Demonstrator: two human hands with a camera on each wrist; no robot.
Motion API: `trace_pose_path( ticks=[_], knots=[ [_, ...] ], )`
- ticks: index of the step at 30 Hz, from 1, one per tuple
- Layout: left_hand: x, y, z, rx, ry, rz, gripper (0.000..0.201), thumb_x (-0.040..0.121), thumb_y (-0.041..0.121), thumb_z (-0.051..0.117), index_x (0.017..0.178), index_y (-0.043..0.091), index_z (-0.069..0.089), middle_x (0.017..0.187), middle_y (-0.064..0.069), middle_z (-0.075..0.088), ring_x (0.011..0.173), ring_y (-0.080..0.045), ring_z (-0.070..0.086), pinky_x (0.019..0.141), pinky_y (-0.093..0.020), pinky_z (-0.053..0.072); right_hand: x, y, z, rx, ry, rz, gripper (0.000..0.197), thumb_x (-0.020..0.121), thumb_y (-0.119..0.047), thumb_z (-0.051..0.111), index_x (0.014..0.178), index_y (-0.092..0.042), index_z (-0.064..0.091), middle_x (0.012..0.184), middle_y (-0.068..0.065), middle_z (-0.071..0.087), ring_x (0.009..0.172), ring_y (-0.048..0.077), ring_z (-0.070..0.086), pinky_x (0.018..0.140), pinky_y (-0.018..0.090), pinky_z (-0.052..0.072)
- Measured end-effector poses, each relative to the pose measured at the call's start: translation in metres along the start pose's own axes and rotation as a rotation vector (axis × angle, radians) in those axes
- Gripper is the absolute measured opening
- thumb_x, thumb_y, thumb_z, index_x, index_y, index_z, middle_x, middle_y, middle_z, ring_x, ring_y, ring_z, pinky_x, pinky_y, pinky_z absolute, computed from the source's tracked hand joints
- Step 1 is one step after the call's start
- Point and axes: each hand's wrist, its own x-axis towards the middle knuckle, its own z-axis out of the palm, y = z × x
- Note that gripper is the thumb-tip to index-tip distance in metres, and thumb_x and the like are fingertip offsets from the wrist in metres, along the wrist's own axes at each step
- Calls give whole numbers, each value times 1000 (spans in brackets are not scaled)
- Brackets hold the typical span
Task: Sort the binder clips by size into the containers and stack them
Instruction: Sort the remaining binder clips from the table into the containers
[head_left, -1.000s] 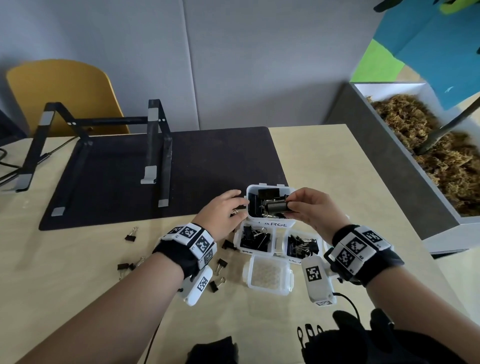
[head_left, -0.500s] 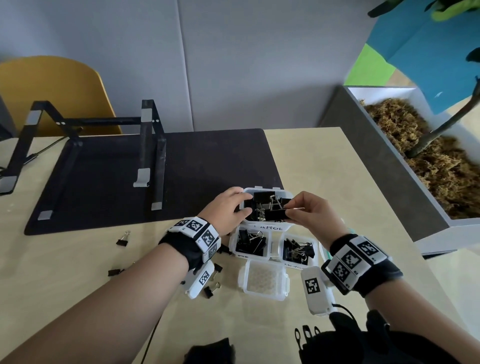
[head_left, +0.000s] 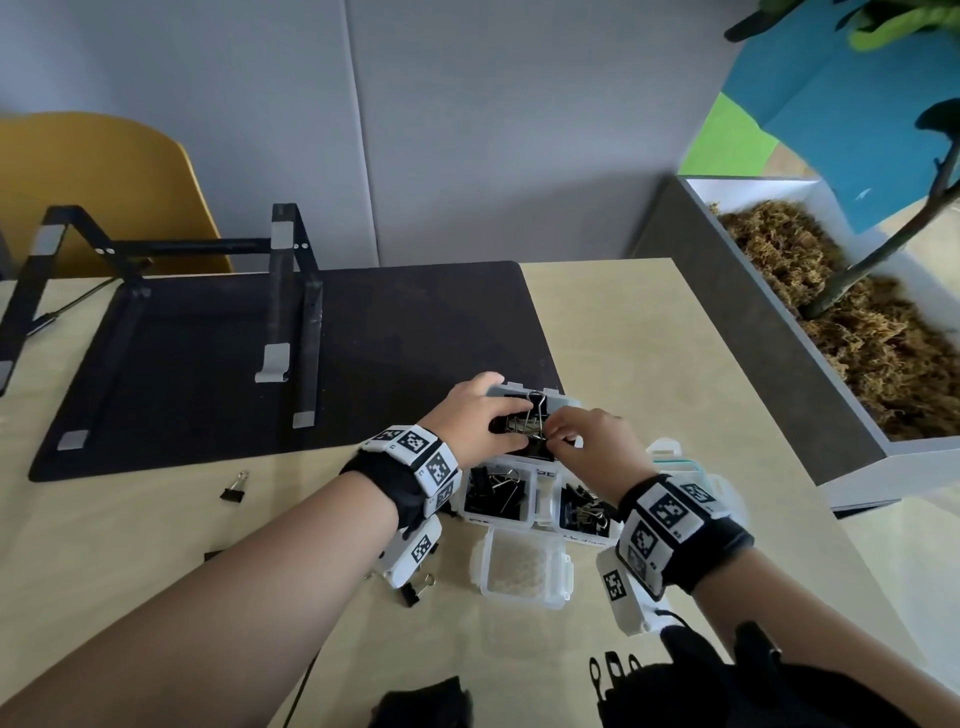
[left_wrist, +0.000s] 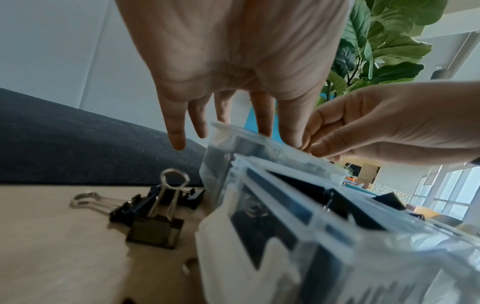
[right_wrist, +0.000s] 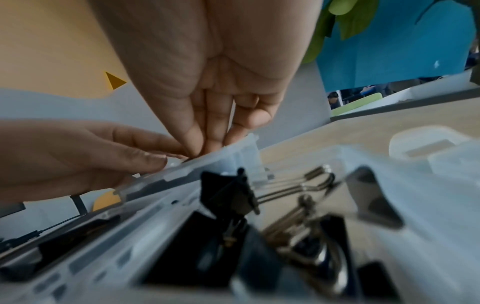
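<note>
A clear large container (head_left: 563, 400) full of black binder clips stands at the mat's near edge. My left hand (head_left: 480, 421) lies over its left side, and the straight fingers (left_wrist: 176, 133) reach down at its rim (left_wrist: 272, 144). My right hand (head_left: 582, 439) meets it over the box, fingers (right_wrist: 192, 139) pinched together on a large binder clip (head_left: 536, 422) just behind the rim (right_wrist: 207, 162). Two smaller containers (head_left: 493, 518) (head_left: 584, 540) holding clips sit in front. Loose clips lie on the table (head_left: 232, 491) (head_left: 413, 592) (left_wrist: 155, 222).
A clear lid or empty box (head_left: 524, 566) lies nearest me. A black mat (head_left: 363, 338) with a laptop stand (head_left: 280, 291) fills the back left. A grey planter (head_left: 779, 338) with moss borders the table's right side. Dark cloth (head_left: 675, 675) lies at the near edge.
My right hand has lowered the large clip into the large container. My left hand has slid from the box's side onto its top, meeting the right fingers.
</note>
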Motion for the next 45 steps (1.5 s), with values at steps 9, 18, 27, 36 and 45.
trace_pose_path(
  ticks=[9,18,27,36,45],
  knots=[
    [2,2,2,-56,13,10,63,84,31,65,141,32,39,150,-2,22,139,-22,27,114,-36,30,21,1,-9,-266,-142,-32,60,88,-34,58,143,-29,35,137,-5,47,128,21,33,108,38,33],
    [7,-5,2,-22,-46,-57,53,82,48,63,132,48,45,157,11,10,144,-18,17,113,-40,32,19,3,-16,-492,-251,-104,57,94,-50,41,146,-35,23,145,-9,37,136,16,22,107,41,26],
    [9,-15,1,-123,-176,-70,61,85,48,59,139,50,30,157,16,-6,147,-17,2,119,-41,18,21,2,-18,-534,-256,-109,55,94,-51,41,144,-35,26,142,-7,39,134,16,25,104,42,28],
    [-17,-15,-16,-142,-98,-47,62,91,35,58,146,35,29,157,4,16,144,-13,21,115,-30,23,15,1,-12,-369,-170,-86,52,92,-41,50,141,-29,37,137,1,43,130,20,32,108,40,32],
    [-72,-18,-24,-104,38,-164,54,89,25,58,140,26,39,146,6,39,134,-10,37,109,-25,30,-17,-28,-15,-229,-76,-164,36,92,-31,52,128,-24,55,130,-3,52,124,17,42,105,34,37]
  ],
)
